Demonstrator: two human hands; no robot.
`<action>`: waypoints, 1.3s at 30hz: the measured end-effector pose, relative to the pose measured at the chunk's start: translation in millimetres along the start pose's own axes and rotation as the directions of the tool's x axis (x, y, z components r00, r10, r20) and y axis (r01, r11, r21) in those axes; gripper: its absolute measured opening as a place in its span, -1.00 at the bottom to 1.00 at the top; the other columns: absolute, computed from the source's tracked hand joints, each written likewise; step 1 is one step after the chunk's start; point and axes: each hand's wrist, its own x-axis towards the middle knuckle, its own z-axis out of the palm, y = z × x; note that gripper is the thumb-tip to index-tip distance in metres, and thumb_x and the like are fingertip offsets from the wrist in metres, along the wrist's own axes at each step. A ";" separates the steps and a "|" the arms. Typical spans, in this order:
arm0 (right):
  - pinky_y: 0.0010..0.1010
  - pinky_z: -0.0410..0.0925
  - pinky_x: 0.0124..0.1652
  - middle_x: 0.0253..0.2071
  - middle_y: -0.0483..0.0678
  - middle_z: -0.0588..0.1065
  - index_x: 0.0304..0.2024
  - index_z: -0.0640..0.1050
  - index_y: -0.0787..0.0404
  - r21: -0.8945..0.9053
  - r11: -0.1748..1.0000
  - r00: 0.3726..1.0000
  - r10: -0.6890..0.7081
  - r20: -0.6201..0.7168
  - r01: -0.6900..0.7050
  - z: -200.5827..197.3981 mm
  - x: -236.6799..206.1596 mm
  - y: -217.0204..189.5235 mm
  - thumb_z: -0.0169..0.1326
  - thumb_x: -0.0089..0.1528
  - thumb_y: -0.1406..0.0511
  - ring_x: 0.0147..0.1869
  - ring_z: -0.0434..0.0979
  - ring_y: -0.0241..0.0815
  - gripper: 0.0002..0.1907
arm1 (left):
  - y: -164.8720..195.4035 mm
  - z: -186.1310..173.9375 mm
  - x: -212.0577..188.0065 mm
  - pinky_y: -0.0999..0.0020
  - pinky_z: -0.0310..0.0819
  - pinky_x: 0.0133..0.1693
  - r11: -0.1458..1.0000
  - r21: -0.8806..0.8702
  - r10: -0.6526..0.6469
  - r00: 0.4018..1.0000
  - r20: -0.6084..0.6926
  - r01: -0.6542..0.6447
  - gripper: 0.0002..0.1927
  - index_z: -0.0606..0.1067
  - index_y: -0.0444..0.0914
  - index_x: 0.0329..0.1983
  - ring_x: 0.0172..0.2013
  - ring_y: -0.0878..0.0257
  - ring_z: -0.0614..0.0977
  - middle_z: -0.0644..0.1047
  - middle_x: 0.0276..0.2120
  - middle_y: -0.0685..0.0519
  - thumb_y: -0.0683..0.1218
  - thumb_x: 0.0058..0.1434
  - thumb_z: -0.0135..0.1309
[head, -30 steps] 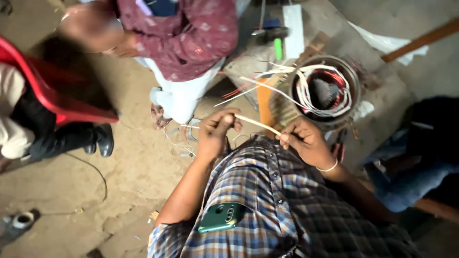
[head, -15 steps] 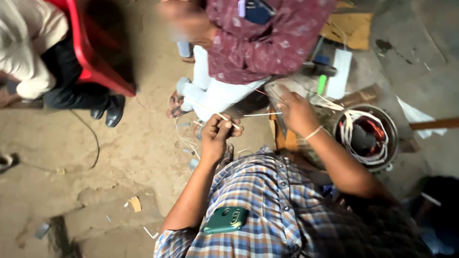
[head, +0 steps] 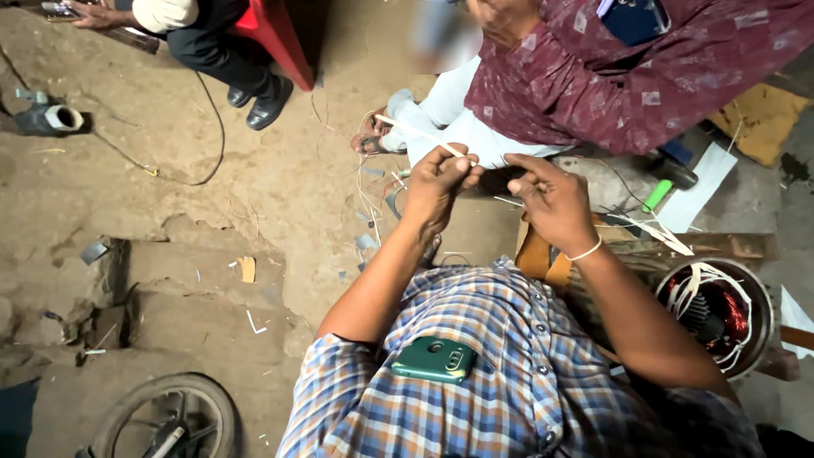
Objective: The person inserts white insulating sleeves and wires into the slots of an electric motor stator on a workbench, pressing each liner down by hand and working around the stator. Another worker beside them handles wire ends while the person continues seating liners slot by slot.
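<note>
A thin pale strip is pinched between the fingertips of the left hand, the fingers drawn together and clamped on its near end, while the rest of the strip runs up and to the left over the dirt floor toward a sandalled foot. The right hand is held just beside the left, its fingers loosely curled with thumb and forefinger slightly apart; nothing can be made out between them, and whether the strip's end is touched cannot be told. A white band is worn at the right wrist.

The step in hand is judged to be the readying of the strip between both hands (smoothing or straightening, it seems). For the next move, a firm pinch by the right fingers close to the left would be needed, with the strip kept taut and unkinked.

A round motor housing with white cords and reddish windings is seen at the right edge of the floor, well apart from the hands. A green phone is carried in the checked shirt's pocket. Another person in a maroon shirt is crouched opposite, and a wheel lies at the lower left corner
</note>
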 end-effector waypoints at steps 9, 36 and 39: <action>-0.14 0.39 -0.31 -0.37 0.06 0.48 -0.06 0.62 0.22 -0.532 0.755 0.880 -0.474 -0.038 0.383 -0.5 -12.3 -14.2 0.18 0.30 0.37 -0.32 0.53 0.11 -0.84 | -18.9 12.2 2.8 0.38 0.62 -0.15 0.988 -0.119 -0.101 0.995 0.000 0.100 -0.78 0.44 -0.35 0.02 -0.20 0.18 0.68 0.60 -0.17 -0.09 -0.23 0.34 0.14; -0.09 0.39 -0.25 -0.29 0.11 0.56 -0.16 0.59 0.21 -0.303 0.908 0.955 -0.292 0.039 0.290 -28.9 -21.0 -18.1 0.08 0.36 0.26 -0.23 0.58 0.19 -0.84 | -15.0 32.4 -10.5 0.36 0.60 -0.13 0.978 0.208 -0.012 0.988 0.152 -0.021 -0.75 0.45 -0.40 0.05 -0.22 0.20 0.67 0.61 -0.18 -0.11 -0.31 0.31 0.10; -0.09 0.39 -0.28 -0.33 0.10 0.57 -0.12 0.60 0.20 -0.322 0.917 0.971 -0.240 0.025 0.235 -37.4 -26.7 -26.8 0.13 0.28 0.24 -0.27 0.59 0.18 -0.80 | -16.0 42.9 -17.0 0.34 0.56 -0.09 0.951 0.286 0.049 0.967 0.251 -0.122 -0.80 0.48 -0.44 0.02 -0.21 0.21 0.63 0.60 -0.17 -0.11 -0.31 0.36 0.15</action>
